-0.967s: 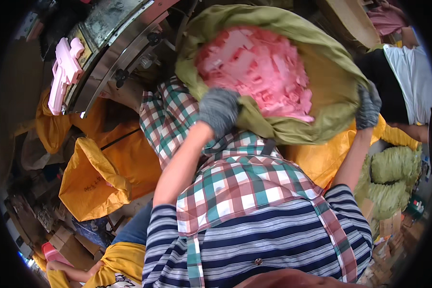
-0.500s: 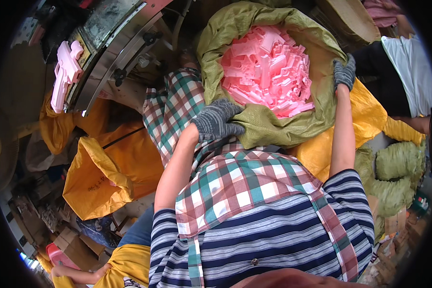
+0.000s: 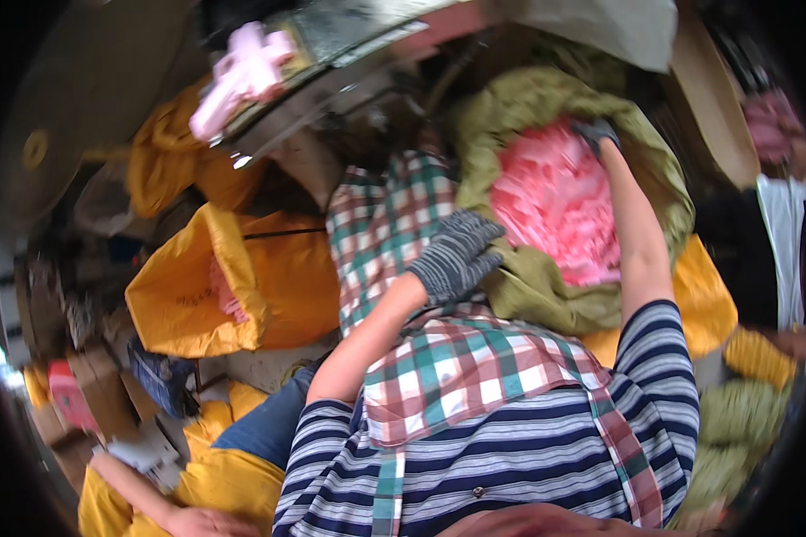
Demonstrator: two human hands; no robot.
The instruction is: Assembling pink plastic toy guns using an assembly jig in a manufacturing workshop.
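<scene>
A green woven sack (image 3: 658, 170) with its mouth rolled wide stands before me. Inside lies a heap of pink plastic toy-gun pieces (image 3: 555, 210), smeared by motion. My left hand (image 3: 457, 258), in a grey knitted glove, grips the near left rim, with a fold of the sack between fingers and thumb. My right hand (image 3: 595, 136), gloved alike, reaches over the sack into its far side, at the edge of the pink heap. Its fingers are blurred and partly hidden, so what they hold cannot be made out.
A machine (image 3: 358, 54) with a metal edge stands at upper left, a pink toy gun (image 3: 246, 76) on its corner. An open yellow sack (image 3: 197, 304) with pink pieces lies left. A person in yellow (image 3: 215, 488) sits at lower left. Green sacks (image 3: 734, 421) lie at right.
My right hand has left the sack's right rim and moved left into its mouth, by the pink pieces. My left hand stays at the near rim. The whole view has shifted.
</scene>
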